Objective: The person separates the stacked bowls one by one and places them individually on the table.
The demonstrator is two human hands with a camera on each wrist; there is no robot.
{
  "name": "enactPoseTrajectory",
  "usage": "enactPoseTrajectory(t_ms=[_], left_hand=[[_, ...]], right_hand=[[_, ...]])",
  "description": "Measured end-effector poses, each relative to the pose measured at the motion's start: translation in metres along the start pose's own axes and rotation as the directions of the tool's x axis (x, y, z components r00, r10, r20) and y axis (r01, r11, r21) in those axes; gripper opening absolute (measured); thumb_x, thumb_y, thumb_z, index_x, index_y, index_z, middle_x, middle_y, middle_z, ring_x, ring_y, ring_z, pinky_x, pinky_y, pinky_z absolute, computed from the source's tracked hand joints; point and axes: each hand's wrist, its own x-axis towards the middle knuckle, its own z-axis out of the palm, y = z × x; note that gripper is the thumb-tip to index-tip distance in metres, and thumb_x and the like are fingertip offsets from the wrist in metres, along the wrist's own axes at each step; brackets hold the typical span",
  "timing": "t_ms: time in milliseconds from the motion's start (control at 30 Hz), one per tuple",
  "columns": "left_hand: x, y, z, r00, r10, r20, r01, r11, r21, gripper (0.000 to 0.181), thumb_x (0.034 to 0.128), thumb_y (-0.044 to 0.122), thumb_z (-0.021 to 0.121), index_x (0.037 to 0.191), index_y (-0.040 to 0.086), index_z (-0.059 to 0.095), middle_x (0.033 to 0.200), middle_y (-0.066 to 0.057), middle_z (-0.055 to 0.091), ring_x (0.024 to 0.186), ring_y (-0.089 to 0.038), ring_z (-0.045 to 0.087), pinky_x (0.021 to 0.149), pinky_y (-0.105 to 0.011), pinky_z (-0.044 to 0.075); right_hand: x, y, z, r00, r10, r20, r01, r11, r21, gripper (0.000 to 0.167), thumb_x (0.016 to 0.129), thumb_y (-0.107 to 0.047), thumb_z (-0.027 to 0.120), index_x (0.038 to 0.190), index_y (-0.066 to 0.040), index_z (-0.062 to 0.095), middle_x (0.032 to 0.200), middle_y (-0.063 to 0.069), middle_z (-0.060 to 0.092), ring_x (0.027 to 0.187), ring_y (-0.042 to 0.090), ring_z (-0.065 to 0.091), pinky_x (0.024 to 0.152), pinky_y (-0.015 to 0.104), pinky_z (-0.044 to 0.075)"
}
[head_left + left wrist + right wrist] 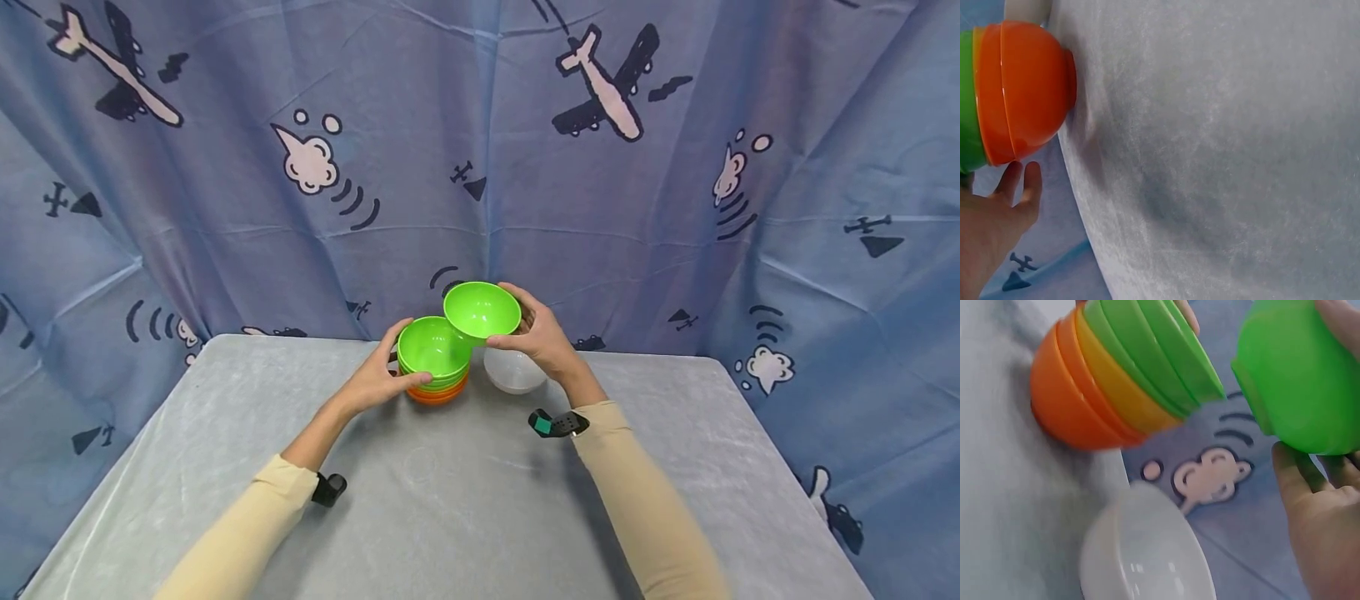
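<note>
Nearest, a person's left grip (377, 380) curls round a stack of bowls (435, 354) on the table (450, 508). Just right, a white bowl (513, 373). Farther, the right grip (546, 337) pinches a raised green bowl (482, 312); a loosened pinch could drop it, a low swing could topple the stack. The right wrist view shows a gap between them; the head view overlaps them.

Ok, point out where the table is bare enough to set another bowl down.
The table is bare between the left sleeve and right sleeve, nearer than the bowl stack, and outside both sleeves to its edges. It is crowded at the far middle: left hand, stack, white bowl, and the right hand holding a green bowl.
</note>
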Motion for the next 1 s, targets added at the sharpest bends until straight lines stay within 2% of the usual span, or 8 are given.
enactPoseTrajectory(t_ms=[200, 467, 700, 867, 1000], left_hand=[[-0.001, 0.002, -0.001, 1.0, -0.009, 0.005, 0.009, 1.0, 0.01, 0.094, 0.0903, 0.013, 0.078, 0.162, 0.012, 0.017, 0.158, -0.024, 0.027, 0.14, -0.051, 0.031, 0.105, -0.062, 0.037], [-0.001, 0.002, 0.0, 1.0, -0.006, 0.001, 0.006, 1.0, 0.019, 0.095, 0.0899, 0.014, 0.079, 0.162, 0.012, 0.017, 0.159, -0.024, 0.027, 0.14, -0.051, 0.031, 0.107, -0.064, 0.035], [0.0, 0.003, 0.0, 1.0, -0.008, 0.006, 0.008, 1.0, 0.024, 0.095, 0.0899, 0.015, 0.079, 0.162, 0.012, 0.017, 0.159, -0.024, 0.026, 0.14, -0.052, 0.03, 0.107, -0.064, 0.034], [0.0, 0.003, -0.001, 1.0, -0.005, 0.004, 0.005, 1.0, 0.025, 0.095, 0.0898, 0.014, 0.079, 0.162, 0.011, 0.017, 0.158, -0.024, 0.027, 0.14, -0.052, 0.031, 0.107, -0.063, 0.035], [0.0, 0.002, -0.001, 1.0, -0.007, 0.006, 0.007, 1.0, 0.026, 0.095, 0.0898, 0.014, 0.079, 0.162, 0.012, 0.017, 0.158, -0.024, 0.027, 0.14, -0.051, 0.031, 0.107, -0.063, 0.036]], right_hand=[[-0.011, 0.002, -0.025, 0.994, 0.06, -0.09, -0.069, 0.993, -0.101, 0.093, 0.082, 0.003, 0.083, 0.159, -0.01, 0.033, 0.153, 0.011, 0.041, 0.137, 0.026, 0.043, 0.108, 0.037, 0.042], [-0.03, 0.009, -0.059, 0.976, 0.109, -0.187, -0.131, 0.986, -0.104, 0.093, 0.085, 0.0, 0.082, 0.161, -0.008, 0.027, 0.158, 0.012, 0.033, 0.143, 0.027, 0.035, 0.113, 0.039, 0.034], [-0.05, 0.016, -0.087, 0.962, 0.155, -0.225, -0.193, 0.968, -0.158, 0.095, 0.087, -0.006, 0.082, 0.162, -0.009, 0.025, 0.16, 0.013, 0.029, 0.145, 0.03, 0.031, 0.114, 0.044, 0.032], [-0.061, 0.021, -0.102, 0.953, 0.189, -0.237, -0.235, 0.955, -0.181, 0.099, 0.086, -0.009, 0.084, 0.162, -0.008, 0.021, 0.161, 0.015, 0.026, 0.146, 0.031, 0.028, 0.114, 0.044, 0.032], [-0.07, 0.021, -0.112, 0.946, 0.209, -0.247, -0.259, 0.947, -0.192, 0.102, 0.086, -0.008, 0.083, 0.163, -0.007, 0.016, 0.163, 0.017, 0.021, 0.147, 0.033, 0.025, 0.116, 0.048, 0.028]])
